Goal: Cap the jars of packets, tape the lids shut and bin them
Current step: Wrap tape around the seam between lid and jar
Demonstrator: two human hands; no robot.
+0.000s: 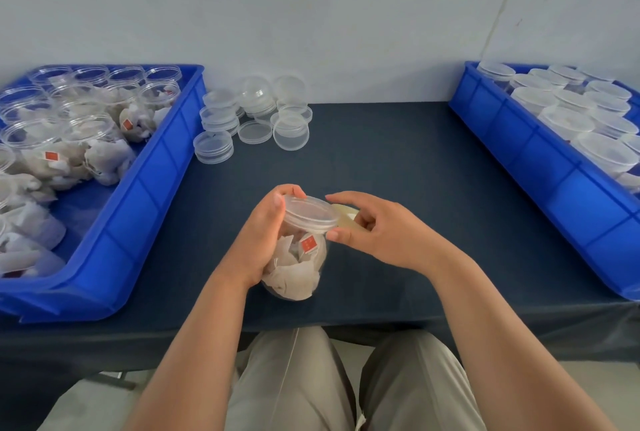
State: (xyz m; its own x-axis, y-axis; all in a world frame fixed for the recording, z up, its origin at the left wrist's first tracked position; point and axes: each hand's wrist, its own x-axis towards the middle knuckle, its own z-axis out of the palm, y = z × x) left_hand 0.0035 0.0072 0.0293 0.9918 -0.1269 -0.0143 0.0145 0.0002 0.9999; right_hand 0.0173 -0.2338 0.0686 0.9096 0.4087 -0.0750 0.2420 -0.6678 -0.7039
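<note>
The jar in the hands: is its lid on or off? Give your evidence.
On: the clear lid covers the mouth of the jar gripped by the left hand. Tightness unclear.

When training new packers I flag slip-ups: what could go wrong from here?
1. The left hand holds the jar tilted; if the lid is not fully seated, it could pop off and packets could spill.
2. The right hand holds the tape right at the lid's edge, so the strip might go on crooked or stick to the fingers.
</note>
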